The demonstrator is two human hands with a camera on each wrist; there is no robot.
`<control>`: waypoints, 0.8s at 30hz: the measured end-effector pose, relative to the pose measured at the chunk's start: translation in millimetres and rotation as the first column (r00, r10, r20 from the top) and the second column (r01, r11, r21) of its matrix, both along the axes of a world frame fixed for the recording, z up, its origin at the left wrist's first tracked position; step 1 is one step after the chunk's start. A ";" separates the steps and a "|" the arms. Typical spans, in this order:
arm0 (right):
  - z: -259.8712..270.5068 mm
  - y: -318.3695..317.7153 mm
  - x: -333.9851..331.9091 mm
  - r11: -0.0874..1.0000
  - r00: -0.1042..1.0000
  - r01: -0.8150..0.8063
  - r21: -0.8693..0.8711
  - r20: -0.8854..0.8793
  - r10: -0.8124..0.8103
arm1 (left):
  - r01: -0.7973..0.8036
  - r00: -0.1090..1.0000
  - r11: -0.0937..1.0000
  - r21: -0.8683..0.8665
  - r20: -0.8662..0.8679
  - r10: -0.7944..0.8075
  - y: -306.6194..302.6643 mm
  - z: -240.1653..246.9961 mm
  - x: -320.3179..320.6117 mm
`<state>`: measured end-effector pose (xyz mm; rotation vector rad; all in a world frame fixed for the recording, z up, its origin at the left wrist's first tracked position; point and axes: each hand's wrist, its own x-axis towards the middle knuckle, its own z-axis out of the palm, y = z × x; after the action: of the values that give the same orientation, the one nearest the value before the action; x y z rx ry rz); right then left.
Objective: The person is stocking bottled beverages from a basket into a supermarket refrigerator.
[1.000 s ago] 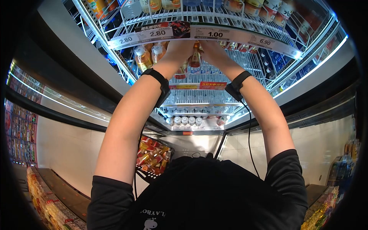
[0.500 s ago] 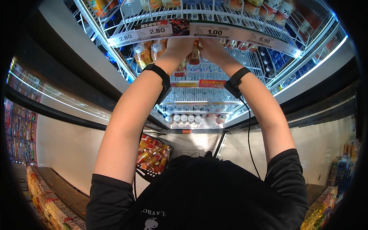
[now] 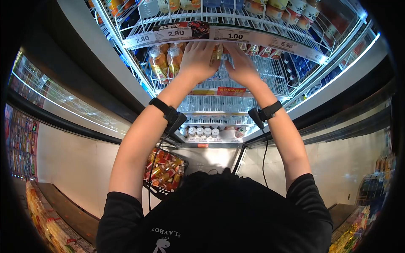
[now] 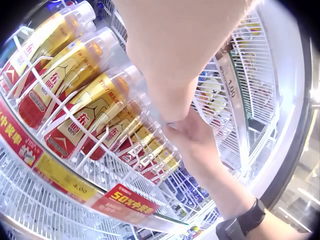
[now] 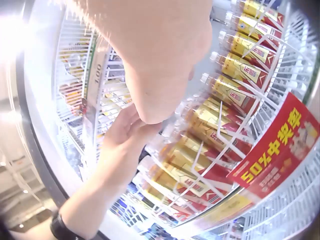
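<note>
At upper centre of the head view, inside a lit cooler, the left hand [image 3: 199, 62], back upward, fingers reaching up to a price strip [image 3: 270, 40], tips hard to make out; impossible to tell whether gripping anything. Just to its right, the right hand [image 3: 244, 69], loosely open, thumb apart from extended fingers, nothing visible in its grasp. Between the two, one yellow-labelled bottle [image 3: 217, 55], partly covered by the left hand, contact unclear. In both wrist views, the near hand's fingers hidden behind its own bulk at the top. Across the left of the left wrist view, a slanting row of yellow-and-red bottles [image 4: 97, 97] behind white wire, partly blocked by that hand. At right in the right wrist view, a red sign [image 5: 280, 145], cropped by the edge. Lower left of centre in the head view, a black basket [image 3: 162, 194] of bottles, small and indistinct.
</note>
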<state>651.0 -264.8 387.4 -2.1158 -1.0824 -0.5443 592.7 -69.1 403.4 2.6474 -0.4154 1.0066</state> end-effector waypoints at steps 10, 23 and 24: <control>-55.8 -38.2 -118.0 0.952 0.991 0.131 0.278 -0.059 -0.120 | 0.080 0.996 0.956 -0.282 0.059 -0.066 -8.7 -65.4 -137.0; -164.5 -45.7 -175.1 0.950 0.913 0.197 0.242 -0.397 -0.089 | -0.065 0.980 0.852 -0.519 -0.193 -0.043 -28.6 -129.3 -223.6; -167.7 -46.0 -181.5 0.957 0.893 0.190 0.218 -0.444 -0.076 | -0.071 0.980 0.850 -0.522 -0.195 -0.038 -26.4 -136.9 -228.4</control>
<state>469.5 -310.8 219.8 -1.9613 -0.5828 -0.2395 364.3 -95.4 266.4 2.2161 -0.0518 0.7162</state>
